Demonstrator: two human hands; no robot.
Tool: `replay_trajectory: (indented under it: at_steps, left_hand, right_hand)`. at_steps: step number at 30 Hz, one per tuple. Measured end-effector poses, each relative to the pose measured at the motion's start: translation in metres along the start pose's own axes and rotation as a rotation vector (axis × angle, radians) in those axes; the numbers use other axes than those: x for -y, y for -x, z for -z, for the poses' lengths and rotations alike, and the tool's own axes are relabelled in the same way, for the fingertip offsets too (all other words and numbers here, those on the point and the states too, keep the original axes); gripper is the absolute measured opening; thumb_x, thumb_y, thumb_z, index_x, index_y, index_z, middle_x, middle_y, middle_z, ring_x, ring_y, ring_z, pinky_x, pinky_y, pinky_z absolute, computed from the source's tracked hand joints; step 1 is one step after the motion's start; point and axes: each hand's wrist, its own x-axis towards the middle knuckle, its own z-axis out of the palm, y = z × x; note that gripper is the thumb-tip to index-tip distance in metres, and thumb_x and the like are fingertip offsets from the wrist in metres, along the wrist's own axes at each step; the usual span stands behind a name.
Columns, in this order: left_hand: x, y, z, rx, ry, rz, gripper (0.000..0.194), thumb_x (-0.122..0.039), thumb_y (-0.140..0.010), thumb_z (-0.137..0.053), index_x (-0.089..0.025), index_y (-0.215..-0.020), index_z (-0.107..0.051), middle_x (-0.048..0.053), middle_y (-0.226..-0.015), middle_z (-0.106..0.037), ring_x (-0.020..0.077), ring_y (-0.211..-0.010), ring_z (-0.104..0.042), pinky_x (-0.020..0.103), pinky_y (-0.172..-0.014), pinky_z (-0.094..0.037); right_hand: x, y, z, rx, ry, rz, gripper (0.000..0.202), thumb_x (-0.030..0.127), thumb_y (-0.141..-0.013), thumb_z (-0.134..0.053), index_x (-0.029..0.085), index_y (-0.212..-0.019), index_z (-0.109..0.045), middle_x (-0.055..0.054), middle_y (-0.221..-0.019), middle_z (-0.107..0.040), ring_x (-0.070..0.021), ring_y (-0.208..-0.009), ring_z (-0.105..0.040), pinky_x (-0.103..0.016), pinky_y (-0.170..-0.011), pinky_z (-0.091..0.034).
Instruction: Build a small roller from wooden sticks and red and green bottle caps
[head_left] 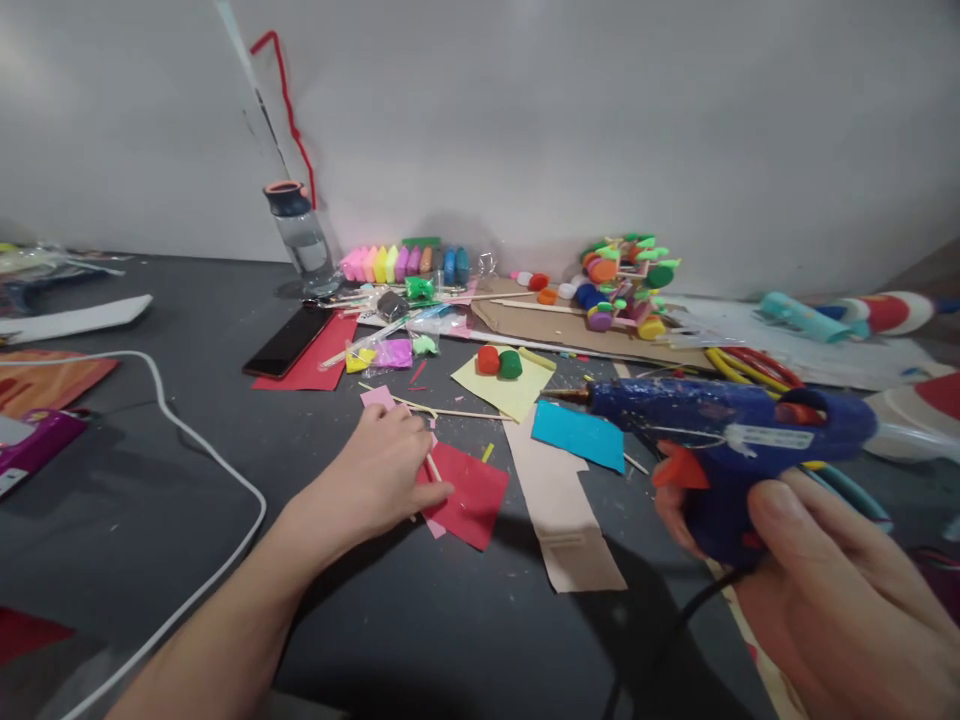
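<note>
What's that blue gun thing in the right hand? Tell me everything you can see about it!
It looks like a glue gun, blue, probably plastic, and dotted with pale specks. Its narrow, metal-looking nozzle points left across the picture, with the barrel almost level. A red-orange trigger sits underneath, and a pale label is on the side. The right hand grips the handle, holding it above the table. A dark cord hangs below the handle.

The glue gun (720, 412) is blocking the right. Bare tabletop (450, 625) is lying open nearer than the red square (472, 497).
</note>
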Motion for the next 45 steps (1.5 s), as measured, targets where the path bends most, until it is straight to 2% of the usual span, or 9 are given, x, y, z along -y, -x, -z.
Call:
replay_trajectory:
  at_steps: [4, 9, 14, 17, 21, 28, 32, 37, 45]
  left_hand:
    - [0.005, 0.003, 0.006, -0.07, 0.007, 0.045, 0.025, -0.036, -0.091, -0.061, -0.013, -0.098, -0.067, 0.013, -0.105, -0.068, 0.0324, -0.106, -0.055, 0.051, -0.097, -0.036]
    - [0.001, 0.007, 0.008, 0.08, 0.331, -0.124, 0.018, -0.039, -0.089, -0.066, -0.022, -0.095, -0.068, 0.003, -0.1, -0.069, 0.0221, -0.093, -0.06, 0.032, -0.079, -0.048]
    - [-0.001, 0.001, -0.004, -0.147, 0.337, -0.12, 0.036, -0.045, -0.09, -0.067, -0.022, -0.118, -0.065, 0.008, -0.119, -0.063, 0.0254, -0.108, -0.059, 0.04, -0.094, -0.047]
    - [-0.012, -0.003, -0.02, -0.26, 0.419, -0.259, 0.039, -0.04, -0.09, -0.069, -0.02, -0.124, -0.064, 0.008, -0.11, -0.063, 0.0224, -0.101, -0.06, 0.036, -0.089, -0.049]
    - [-0.031, -0.005, -0.047, -0.28, 0.418, -0.386, 0.043, -0.033, -0.09, -0.07, -0.014, -0.127, -0.063, 0.008, -0.099, -0.066, 0.0221, -0.092, -0.059, 0.036, -0.081, -0.049]
    - [-0.038, -0.01, -0.058, -0.374, 0.475, -0.299, 0.042, -0.036, -0.087, -0.074, -0.011, -0.12, -0.066, 0.001, -0.079, -0.065, 0.017, -0.074, -0.059, 0.03, -0.071, -0.047]
    - [-0.034, -0.013, -0.058, -0.423, 0.431, -0.257, 0.044, -0.041, -0.085, -0.075, -0.014, -0.118, -0.068, 0.002, -0.082, -0.066, 0.0174, -0.077, -0.06, 0.031, -0.072, -0.048]
    - [-0.032, -0.009, -0.059, -0.394, 0.374, -0.229, 0.041, -0.039, -0.092, -0.068, -0.021, -0.128, -0.063, 0.005, -0.095, -0.066, 0.0207, -0.088, -0.059, 0.034, -0.077, -0.048]
    - [-0.037, -0.005, -0.058, -0.352, 0.491, -0.178, 0.047, -0.038, -0.086, -0.076, -0.028, -0.13, -0.063, 0.002, -0.093, -0.068, 0.0213, -0.091, -0.061, 0.035, -0.079, -0.048]
  right_hand:
    - [0.008, 0.005, 0.001, 0.037, 0.085, 0.077, 0.041, 0.065, -0.068, -0.078, 0.025, -0.078, -0.073, -0.004, -0.081, -0.073, -0.0213, -0.071, -0.066, -0.027, -0.06, -0.056]
    - [0.011, 0.01, 0.009, 0.063, 0.114, 0.057, 0.04, 0.059, -0.081, -0.07, 0.023, -0.066, -0.062, -0.001, -0.074, -0.065, -0.0155, -0.064, -0.054, -0.024, -0.06, -0.048]
    - [-0.001, 0.007, 0.031, 0.116, 0.163, 0.059, 0.029, 0.052, -0.08, -0.075, 0.024, -0.073, -0.068, -0.001, -0.072, -0.068, -0.0197, -0.073, -0.062, -0.026, -0.07, -0.052]
    - [-0.005, 0.008, 0.039, 0.134, 0.193, 0.03, 0.034, 0.056, -0.075, -0.078, 0.023, -0.067, -0.07, -0.003, -0.067, -0.069, -0.0217, -0.067, -0.064, -0.029, -0.069, -0.053]
    - [-0.008, 0.006, 0.039, 0.229, 0.148, 0.013, 0.034, 0.052, -0.075, -0.079, 0.022, -0.063, -0.072, -0.005, -0.066, -0.069, -0.021, -0.064, -0.064, -0.028, -0.062, -0.051]
    - [-0.023, -0.013, 0.027, 0.412, -0.019, -0.161, 0.031, 0.052, -0.077, -0.076, 0.021, -0.08, -0.072, -0.002, -0.06, -0.061, -0.0131, -0.047, -0.046, -0.024, -0.042, -0.029]
    - [-0.025, -0.015, 0.025, 0.369, -0.078, -0.262, 0.039, 0.06, -0.075, -0.073, 0.022, -0.083, -0.074, -0.01, -0.087, -0.074, -0.0169, -0.051, -0.051, -0.03, -0.043, -0.037]
    - [-0.029, -0.012, 0.03, 0.429, -0.052, -0.319, 0.044, 0.066, -0.074, -0.07, 0.022, -0.078, -0.076, -0.007, -0.059, -0.065, -0.0189, -0.045, -0.05, -0.033, -0.046, -0.041]
    - [-0.053, -0.025, 0.049, 0.529, 0.034, -0.417, 0.052, 0.072, -0.067, -0.073, 0.02, -0.072, -0.076, -0.01, -0.058, -0.065, -0.02, -0.043, -0.056, -0.03, -0.039, -0.046]
